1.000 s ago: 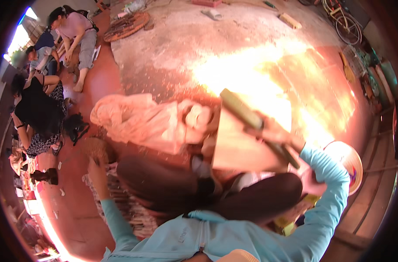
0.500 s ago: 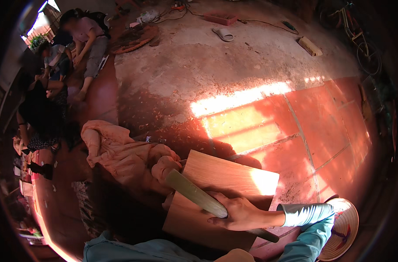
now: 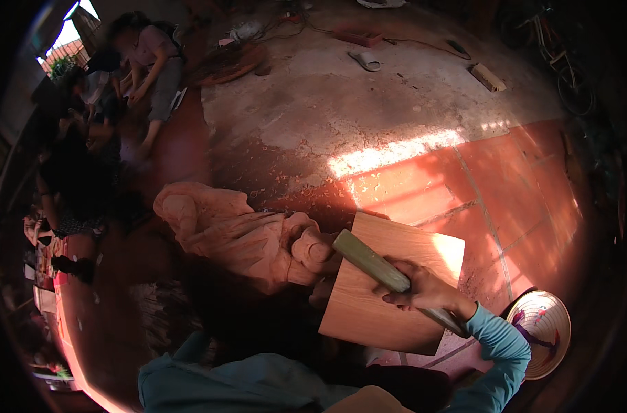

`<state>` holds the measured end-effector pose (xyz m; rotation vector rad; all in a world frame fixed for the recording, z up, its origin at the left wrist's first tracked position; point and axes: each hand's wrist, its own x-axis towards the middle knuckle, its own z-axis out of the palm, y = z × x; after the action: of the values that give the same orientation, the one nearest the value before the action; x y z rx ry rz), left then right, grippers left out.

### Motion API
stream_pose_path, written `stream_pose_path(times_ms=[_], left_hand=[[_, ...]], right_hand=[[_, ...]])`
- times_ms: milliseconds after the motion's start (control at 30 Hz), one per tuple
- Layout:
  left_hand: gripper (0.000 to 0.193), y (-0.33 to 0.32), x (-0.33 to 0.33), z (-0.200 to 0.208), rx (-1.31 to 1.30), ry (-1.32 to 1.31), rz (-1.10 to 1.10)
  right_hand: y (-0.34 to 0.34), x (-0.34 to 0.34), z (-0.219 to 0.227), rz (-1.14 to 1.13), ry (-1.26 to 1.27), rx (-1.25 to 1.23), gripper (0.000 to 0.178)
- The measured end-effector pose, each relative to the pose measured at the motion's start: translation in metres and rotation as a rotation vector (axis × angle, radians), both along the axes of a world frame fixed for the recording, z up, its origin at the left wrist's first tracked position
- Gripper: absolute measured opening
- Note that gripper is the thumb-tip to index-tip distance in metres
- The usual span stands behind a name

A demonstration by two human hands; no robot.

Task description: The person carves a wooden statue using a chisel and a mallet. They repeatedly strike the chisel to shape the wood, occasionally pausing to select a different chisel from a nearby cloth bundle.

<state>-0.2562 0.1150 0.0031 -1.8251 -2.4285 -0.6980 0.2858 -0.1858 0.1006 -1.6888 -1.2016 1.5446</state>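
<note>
Over board [image 3: 368,313], right hand [image 3: 427,289] with stick [image 3: 372,260] shifted forward.

Held stick [image 3: 368,259]: smooth, slightly glossy
Board [image 3: 368,310]: smooth, grained wood
Carved figure [image 3: 234,234], left: matt, wood-like, ridged
Hat [image 3: 549,320], right: ribbed, woven-looking
Near sleeve [image 3: 501,347]: creased matt cloth
Far floor [image 3: 403,100]: rough, matt, concrete-like

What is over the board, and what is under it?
Over the board, the right hand holds a greenish stick; whether it touches the board is unclear. Red tiles show past the edges; whatever supports the board underneath is hidden.
</note>
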Motion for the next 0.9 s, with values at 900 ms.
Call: stream_pose_path(times_ms=[900], left_hand=[[0.012, -0.005, 0.168, 0.095, -0.959, -1.898, -0.774]], right_hand=[[0.002, -0.048, 0.011, -0.424, -0.097, -0.073, 0.055]])
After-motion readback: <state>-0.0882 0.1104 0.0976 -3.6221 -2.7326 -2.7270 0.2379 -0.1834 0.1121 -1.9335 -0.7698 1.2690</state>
